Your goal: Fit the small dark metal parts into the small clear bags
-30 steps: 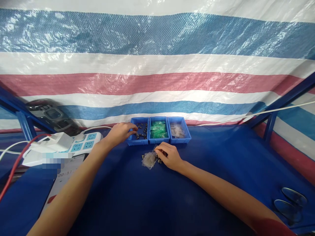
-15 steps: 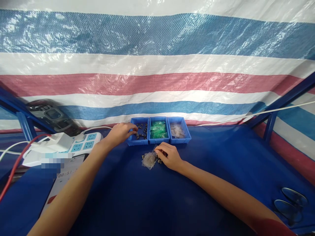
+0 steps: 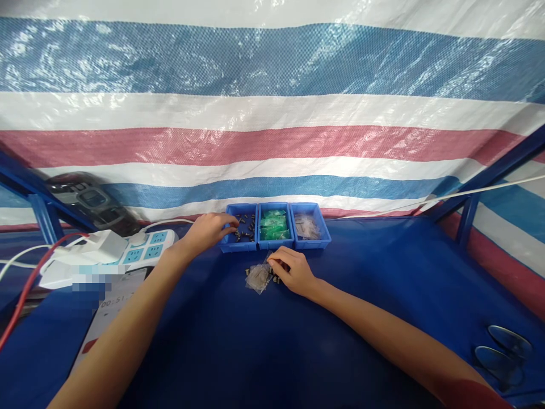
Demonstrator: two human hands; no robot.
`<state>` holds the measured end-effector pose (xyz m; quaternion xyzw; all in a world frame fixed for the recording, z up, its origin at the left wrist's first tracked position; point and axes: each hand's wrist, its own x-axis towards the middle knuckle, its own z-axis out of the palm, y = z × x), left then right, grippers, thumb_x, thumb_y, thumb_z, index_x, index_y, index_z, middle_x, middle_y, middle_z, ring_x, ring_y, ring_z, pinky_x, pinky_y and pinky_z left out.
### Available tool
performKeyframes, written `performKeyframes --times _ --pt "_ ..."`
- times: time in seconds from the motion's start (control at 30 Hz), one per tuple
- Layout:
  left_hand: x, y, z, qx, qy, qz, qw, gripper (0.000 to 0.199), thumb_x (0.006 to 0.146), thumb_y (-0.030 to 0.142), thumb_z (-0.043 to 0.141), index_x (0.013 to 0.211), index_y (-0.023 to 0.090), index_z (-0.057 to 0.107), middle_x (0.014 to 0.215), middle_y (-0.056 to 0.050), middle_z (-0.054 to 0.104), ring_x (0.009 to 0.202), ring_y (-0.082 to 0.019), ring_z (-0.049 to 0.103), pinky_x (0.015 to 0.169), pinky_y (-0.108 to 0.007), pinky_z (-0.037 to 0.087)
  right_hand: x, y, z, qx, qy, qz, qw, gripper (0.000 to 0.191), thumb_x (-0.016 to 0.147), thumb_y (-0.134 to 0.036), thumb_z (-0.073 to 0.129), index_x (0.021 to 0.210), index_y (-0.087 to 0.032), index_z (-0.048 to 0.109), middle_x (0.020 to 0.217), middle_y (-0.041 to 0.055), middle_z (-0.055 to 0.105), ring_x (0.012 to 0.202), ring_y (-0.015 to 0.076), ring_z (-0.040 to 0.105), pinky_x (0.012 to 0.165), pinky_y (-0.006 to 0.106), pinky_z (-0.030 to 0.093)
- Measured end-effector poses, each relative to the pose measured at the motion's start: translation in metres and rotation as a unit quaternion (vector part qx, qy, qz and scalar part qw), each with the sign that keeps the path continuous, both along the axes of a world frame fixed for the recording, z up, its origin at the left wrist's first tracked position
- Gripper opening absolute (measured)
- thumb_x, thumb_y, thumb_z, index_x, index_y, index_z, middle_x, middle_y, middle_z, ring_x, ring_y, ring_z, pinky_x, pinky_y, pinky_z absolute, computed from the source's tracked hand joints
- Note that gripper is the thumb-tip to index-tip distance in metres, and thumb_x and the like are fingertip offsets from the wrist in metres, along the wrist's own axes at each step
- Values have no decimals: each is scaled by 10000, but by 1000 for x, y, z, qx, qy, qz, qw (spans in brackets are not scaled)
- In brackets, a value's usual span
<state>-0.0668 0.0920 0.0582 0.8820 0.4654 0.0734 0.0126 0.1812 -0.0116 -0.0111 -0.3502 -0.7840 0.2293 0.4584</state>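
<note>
In the head view, the left hand (image 3: 212, 229) reaches into the left blue bin (image 3: 239, 247), its fingertips bent close together among small metal parts (image 3: 244, 234); whether they pinch one is unclear. The bin of green packets (image 3: 273, 225) lies just right of those fingers. The right hand's (image 3: 294, 271) fingers are curled together beside clear packets (image 3: 259, 278), which lie on the table (image 3: 272, 341) left of its fingertips; their grip cannot be told.
</note>
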Motion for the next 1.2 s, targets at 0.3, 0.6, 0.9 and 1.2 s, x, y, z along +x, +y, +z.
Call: performKeyframes --times 0.3,0.6,0.9,1.2 --pt "1 -1 2 -8 -1 8 1000 282 841 356 458 978 246 679 1026 -20 704 947 -229 628 795 -282 439 0 -1 0 -2 -3 -4 1000 225 933 -251 422 852 -168 614 750 36 568 580 110 483 559 242 399" --pt "2 -2 2 2 -3 10 1000 277 850 353 458 977 247 680 1025 -17 705 940 -229 634 788 -284 445 0 0 0 -6 -11 -7 1000 228 936 -252 419 857 -170 617 758 38 577 595 112 496 569 240 409" --pt "2 -2 3 0 -4 6 1000 296 850 356 445 985 239 681 1031 -26 704 946 -235 632 803 -292 443 -1 0 -1 -1 -6 -6 1000 217 933 -246 426 855 -170 614 751 36 570 594 112 493 566 241 404" --pt "1 -1 1 -1 -13 1 1000 294 849 340 439 981 234 679 1027 -26 703 949 -237 629 812 -297 439 0 0 -2 0 -9 -6 1000 216 934 -243 425 853 -171 612 750 35 571 591 111 493 566 240 404"
